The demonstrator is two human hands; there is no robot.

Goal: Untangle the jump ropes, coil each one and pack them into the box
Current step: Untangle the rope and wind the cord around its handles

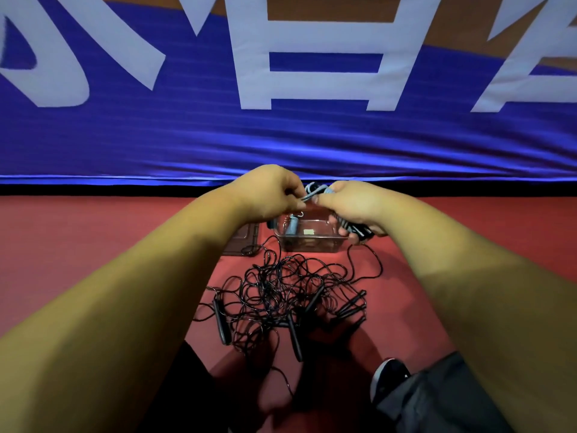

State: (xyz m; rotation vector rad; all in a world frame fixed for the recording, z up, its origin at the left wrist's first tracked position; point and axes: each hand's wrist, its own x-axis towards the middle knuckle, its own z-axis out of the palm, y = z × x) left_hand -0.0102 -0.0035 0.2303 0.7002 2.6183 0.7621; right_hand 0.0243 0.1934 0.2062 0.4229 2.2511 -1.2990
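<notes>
A heap of thin black jump ropes (281, 295) lies tangled on the red floor, with several black handles sticking out of it. Beyond it stands a clear plastic box (307, 240) with a light blue coil inside. Both hands are raised over the box. My left hand (271, 192) pinches a light blue-grey cord (312, 190). My right hand (352, 204) grips a bundle of black rope handles (359, 231) and also holds the blue-grey cord between thumb and finger. A black rope hangs from that bundle down to the heap.
A dark flat lid (245, 242) lies left of the box. A blue banner with big white letters (281, 135) rises just behind the box. My knee in dark cloth and a dark shoe (388, 378) are at the lower right.
</notes>
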